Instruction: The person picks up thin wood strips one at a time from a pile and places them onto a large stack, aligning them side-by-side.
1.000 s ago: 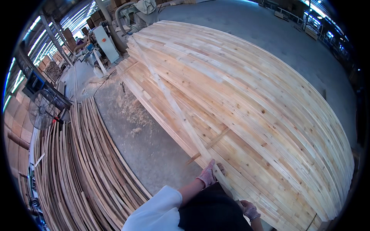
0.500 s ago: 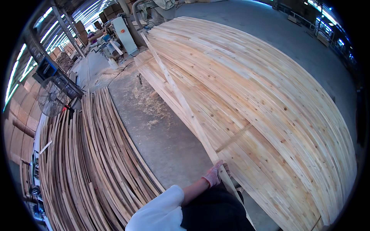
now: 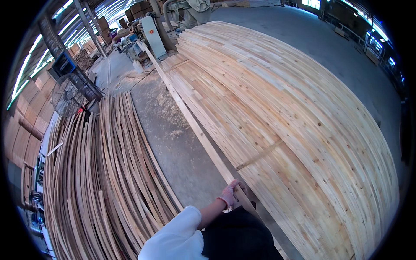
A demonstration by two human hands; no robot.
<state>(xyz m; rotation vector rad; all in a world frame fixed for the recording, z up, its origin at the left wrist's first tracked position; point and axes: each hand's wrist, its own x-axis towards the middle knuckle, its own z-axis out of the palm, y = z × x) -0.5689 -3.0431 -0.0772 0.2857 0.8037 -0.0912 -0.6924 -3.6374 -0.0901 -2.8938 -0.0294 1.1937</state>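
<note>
My left hand (image 3: 229, 194), in a pinkish work glove, is closed around a long pale wooden strip (image 3: 206, 143). The strip runs from beside my dark-clothed body away to the machine at the far left. It lies along the left side of a broad layer of pale knotty boards (image 3: 303, 130), with a narrow gap showing between them near my hand. A brown crosswise line (image 3: 260, 156) marks the boards. I cannot make out my right hand or arm.
Long, darker wooden strips (image 3: 82, 195) lie in a wide pile on the left. Behind them stand a fan (image 3: 69, 93) and a post (image 3: 65, 56). A pale machine cabinet (image 3: 153, 37) stands far off, with sawdust (image 3: 167, 110) on the floor before it.
The strip has swung left, off the top of the boards to along their left side, its far end now near the machine. My left hand has moved slightly left with it.
</note>
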